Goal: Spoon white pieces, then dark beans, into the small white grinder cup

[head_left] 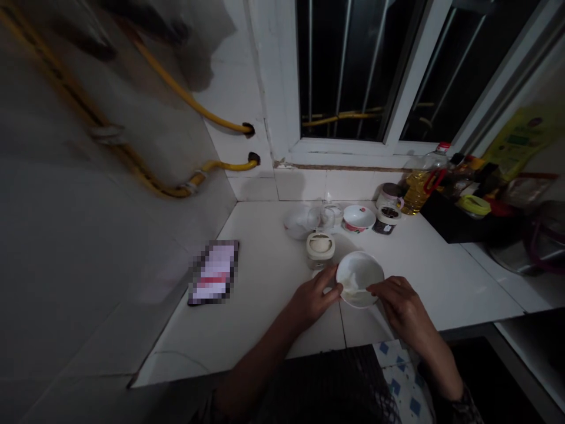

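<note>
A small white bowl [359, 278] is held tilted above the white counter [265, 306], its inside facing me. My left hand [314, 299] pinches its left rim with closed fingers. My right hand [399, 306] grips the right rim, thumb over the edge. Just behind the bowl stands a small glass jar [320, 247] with a pale lid. Whether the bowl holds anything is hard to tell in the dim light.
A phone [214, 272] lies at the left of the counter. At the back are clear plastic bags [304, 219], a red-patterned bowl [358, 217], two dark jars [387, 219], an oil bottle [421, 179] and a black tray of condiments [468, 218]. Yellow pipes [176, 187] run along the left wall.
</note>
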A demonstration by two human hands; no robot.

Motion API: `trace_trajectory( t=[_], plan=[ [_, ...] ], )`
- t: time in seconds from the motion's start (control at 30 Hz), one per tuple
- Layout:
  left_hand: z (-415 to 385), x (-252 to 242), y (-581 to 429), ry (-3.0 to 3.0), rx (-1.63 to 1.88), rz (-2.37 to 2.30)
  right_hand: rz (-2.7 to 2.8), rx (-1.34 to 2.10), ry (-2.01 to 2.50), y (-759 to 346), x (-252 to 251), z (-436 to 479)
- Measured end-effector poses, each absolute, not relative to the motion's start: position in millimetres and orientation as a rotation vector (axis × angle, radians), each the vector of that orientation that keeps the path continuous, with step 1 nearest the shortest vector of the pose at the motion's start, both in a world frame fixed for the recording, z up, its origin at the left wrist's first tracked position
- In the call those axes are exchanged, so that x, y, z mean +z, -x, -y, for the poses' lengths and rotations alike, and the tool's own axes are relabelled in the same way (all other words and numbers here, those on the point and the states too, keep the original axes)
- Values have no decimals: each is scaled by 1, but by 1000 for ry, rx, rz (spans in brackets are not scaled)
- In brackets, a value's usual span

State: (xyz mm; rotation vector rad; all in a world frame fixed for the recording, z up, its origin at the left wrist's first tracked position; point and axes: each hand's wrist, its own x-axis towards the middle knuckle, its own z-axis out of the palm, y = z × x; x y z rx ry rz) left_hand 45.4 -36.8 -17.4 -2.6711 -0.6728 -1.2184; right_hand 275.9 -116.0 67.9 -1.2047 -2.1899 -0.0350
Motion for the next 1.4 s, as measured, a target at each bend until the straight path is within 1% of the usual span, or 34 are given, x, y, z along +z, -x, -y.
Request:
trace_trajectory(
  t=[0.17, 0.33, 0.53, 0.73, 0.87, 0.97, 1.1, 1.27, 1.4],
  plan=[
    [37, -18, -46, 2662, -1178, 694, 2156, 40, 1224, -264, 73, 114],
    [37, -21, -45, 2698, -1196, 712, 2068, 18, 1289, -260, 68, 109],
    [36, -27, -46, 2705, -1196, 767, 2002, 116, 1340, -254, 69, 105],
    [37, -23, -43, 2744, -1170, 748, 1833, 46, 1524, -278, 68, 107],
    [37, -23, -45, 2710, -1218, 742, 1834, 14, 1624, -285, 61, 108],
    [37, -23, -45, 2738, -1220, 775, 1788, 122, 1606, -272, 50, 105],
    [38, -21, -44, 2732, -1157, 758, 1520, 345, 1627, -255, 39, 100],
    [38, -19, -45, 2670, -1168, 743, 1188, 682, 1543, -257, 47, 100],
    [37, -16, -47, 2599, -1211, 691, 1015, 813, 1470, -263, 53, 102]
  ],
)
